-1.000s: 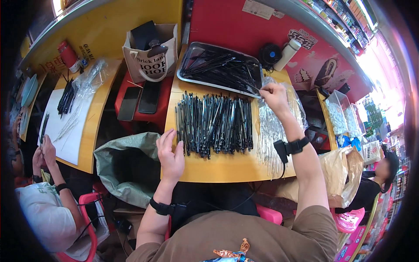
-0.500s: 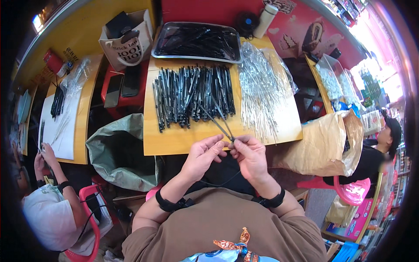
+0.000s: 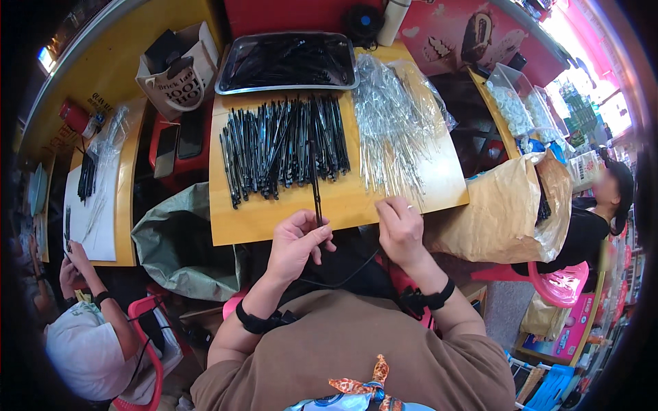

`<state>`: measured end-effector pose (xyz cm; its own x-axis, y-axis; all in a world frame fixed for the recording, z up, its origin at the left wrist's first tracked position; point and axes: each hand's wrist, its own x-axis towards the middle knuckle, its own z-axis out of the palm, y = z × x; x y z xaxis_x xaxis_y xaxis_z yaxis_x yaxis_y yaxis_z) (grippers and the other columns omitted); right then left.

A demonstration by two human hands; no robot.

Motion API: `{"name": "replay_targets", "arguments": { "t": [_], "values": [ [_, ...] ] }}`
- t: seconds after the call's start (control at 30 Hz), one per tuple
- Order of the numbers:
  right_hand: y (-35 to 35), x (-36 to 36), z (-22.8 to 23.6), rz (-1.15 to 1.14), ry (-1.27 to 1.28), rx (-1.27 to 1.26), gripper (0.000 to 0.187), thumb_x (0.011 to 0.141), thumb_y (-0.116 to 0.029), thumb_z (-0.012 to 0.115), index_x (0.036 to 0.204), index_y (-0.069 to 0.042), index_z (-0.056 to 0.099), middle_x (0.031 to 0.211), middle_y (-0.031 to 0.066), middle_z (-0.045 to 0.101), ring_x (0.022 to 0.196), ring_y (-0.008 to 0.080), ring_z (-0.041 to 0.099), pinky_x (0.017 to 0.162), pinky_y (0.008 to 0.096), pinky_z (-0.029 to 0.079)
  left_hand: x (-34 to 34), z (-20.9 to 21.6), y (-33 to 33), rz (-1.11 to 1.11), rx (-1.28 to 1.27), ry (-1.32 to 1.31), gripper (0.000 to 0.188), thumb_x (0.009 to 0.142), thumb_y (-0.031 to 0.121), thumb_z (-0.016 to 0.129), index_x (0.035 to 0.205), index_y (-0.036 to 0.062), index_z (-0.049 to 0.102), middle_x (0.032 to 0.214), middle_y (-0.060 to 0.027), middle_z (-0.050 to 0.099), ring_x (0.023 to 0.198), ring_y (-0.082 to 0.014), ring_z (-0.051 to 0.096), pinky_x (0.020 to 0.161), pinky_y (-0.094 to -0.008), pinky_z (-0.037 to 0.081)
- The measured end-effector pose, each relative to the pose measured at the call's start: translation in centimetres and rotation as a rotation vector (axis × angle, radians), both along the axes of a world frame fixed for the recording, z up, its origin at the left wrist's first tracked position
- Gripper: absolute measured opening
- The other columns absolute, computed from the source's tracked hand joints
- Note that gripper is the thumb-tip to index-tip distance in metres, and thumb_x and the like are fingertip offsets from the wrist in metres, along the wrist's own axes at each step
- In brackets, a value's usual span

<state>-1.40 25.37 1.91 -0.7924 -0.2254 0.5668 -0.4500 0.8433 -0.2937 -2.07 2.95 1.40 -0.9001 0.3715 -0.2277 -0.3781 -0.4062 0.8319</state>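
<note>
My left hand (image 3: 297, 248) is closed in a pinch around the lower end of a thin black rod (image 3: 314, 179), just off the table's front edge. The rod points up and away over a spread row of similar black rods (image 3: 282, 140). Held at the front right edge, my right hand (image 3: 401, 230) has its fingers curled together. Its fingertips are beside the near ends of a pile of thin silvery wires (image 3: 391, 154); whatever they may pinch is too small to make out. Clear plastic (image 3: 377, 82) covers the far part of that pile.
A clear tray (image 3: 229, 88) of black pieces stands at the table's (image 3: 274, 227) back. An open green sack (image 3: 179, 264) is at the left, a brown paper sack (image 3: 497, 212) at the right. Phones (image 3: 191, 139) lie on a red stool. Another person (image 3: 92, 342) works at the left table.
My hands have moved apart, the right one rightward to the wire pile. The black rod, earlier held with both hands beside another thin strip, is now upright in my left hand alone.
</note>
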Motion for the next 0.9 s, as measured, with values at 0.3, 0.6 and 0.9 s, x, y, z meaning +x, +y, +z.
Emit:
{"name": "replay_targets", "arguments": {
  "t": [0.3,0.6,0.9],
  "values": [
    [1.8,-3.9,-0.4,0.084,0.036,0.571,0.023,0.070,-0.014,0.057,0.090,-0.003,0.060,0.094,0.0114,0.055,0.085,0.0241,0.056,0.070,0.0331,0.044,1.0,-0.8,-0.9,0.026,-0.033,0.048,0.029,0.087,-0.002,0.058,0.116,-0.0063,0.056,0.083,-0.0104,0.062,0.071,-0.0197,0.067,0.056,-0.0240,0.053],
    [3.0,-4.6,1.8,-0.259,0.251,-0.557,0.009,0.087,0.004,0.055,0.095,0.003,0.057,0.083,0.0123,0.062,0.070,0.0216,0.062,0.061,0.0293,0.048,1.0,-1.1,-1.6,0.017,-0.008,0.088,0.027,0.086,-0.005,0.059,0.112,-0.0074,0.058,0.086,-0.0097,0.063,0.071,-0.0162,0.065,0.057,-0.0227,0.052],
    [3.9,-4.8,-1.2,-0.259,0.128,-0.475,0.010,0.087,-0.001,0.059,0.096,0.002,0.057,0.081,0.0104,0.063,0.069,0.0179,0.063,0.061,0.0276,0.048,1.5,-0.7,-1.6,-0.020,0.022,0.106,0.030,0.085,-0.006,0.058,0.115,-0.0061,0.058,0.085,-0.0092,0.063,0.073,-0.0162,0.065,0.060,-0.0229,0.052]
  ]
}}
